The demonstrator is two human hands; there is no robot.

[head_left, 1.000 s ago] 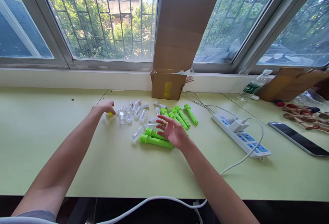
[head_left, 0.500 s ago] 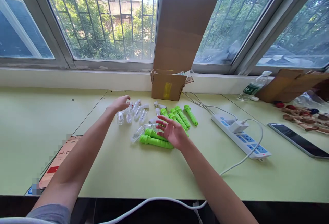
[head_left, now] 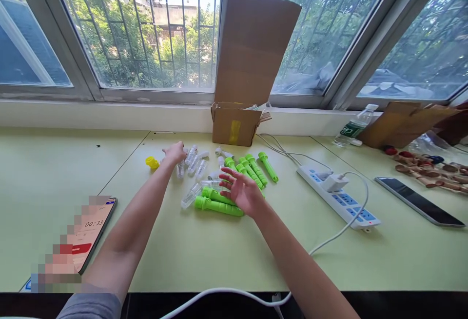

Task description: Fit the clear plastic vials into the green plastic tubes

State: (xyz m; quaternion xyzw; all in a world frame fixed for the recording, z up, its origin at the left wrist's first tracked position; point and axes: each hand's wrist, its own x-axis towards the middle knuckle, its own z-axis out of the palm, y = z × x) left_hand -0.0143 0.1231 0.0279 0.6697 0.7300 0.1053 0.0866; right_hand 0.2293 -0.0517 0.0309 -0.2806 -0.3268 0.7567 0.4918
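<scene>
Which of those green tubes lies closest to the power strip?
The rightmost green tube, lying left of the power strip; a gap separates it from the others, which lie farther left.

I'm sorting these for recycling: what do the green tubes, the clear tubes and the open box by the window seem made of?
Green tubes: probably molded plastic, with opaque, even color and a soft sheen. Clear tubes: likely hard plastic, see-through with glossy highlights, though glass isn't ruled out. Open box: apparently cardboard, matte and brown.
</scene>
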